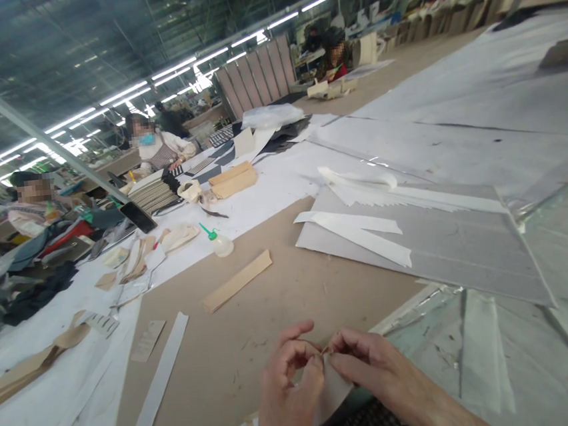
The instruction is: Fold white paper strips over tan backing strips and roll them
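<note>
At the front edge of the brown board, my left hand pinches a thin beige piece of material between thumb and forefinger. Close beside it, my right hand pinches the same piece at its upper edge, the fingertips of both hands almost touching. The piece hangs below the fingers, partly hidden by both hands; whether it is leather or fabric I cannot tell. Farther up the board lies a tan strip. To the left are a long white strip and a small pale template with cut marks.
A squeeze bottle with a green nozzle stands beyond the brown board. White strips lie on a grey sheet at right. Stacked pieces and a phone are farther back, where several people sit working.
</note>
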Demonstrator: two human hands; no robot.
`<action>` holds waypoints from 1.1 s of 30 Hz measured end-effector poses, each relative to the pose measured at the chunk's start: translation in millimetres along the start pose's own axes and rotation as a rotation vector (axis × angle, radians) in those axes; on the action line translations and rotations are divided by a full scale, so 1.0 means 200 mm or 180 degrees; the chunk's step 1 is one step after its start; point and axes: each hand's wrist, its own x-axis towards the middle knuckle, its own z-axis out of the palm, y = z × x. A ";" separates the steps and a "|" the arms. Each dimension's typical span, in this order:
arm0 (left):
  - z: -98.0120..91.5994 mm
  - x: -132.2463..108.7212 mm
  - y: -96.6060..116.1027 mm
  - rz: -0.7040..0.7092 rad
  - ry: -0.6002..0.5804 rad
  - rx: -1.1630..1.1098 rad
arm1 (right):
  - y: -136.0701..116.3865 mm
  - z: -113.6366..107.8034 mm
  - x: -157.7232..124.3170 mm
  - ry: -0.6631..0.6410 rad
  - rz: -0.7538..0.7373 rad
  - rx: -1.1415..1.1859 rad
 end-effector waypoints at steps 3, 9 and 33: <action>0.00 0.00 0.00 -0.0008 0.0015 0.0053 | 0.00 -0.01 0.00 -0.0042 -0.0044 0.0055; 0.05 -0.02 -0.02 0.0312 0.0282 0.0535 | -0.04 -0.01 -0.02 0.0065 -0.0221 -0.0067; 0.03 -0.06 -0.03 0.2673 0.0838 0.2672 | 0.06 0.01 -0.01 0.0443 -0.0706 -0.0839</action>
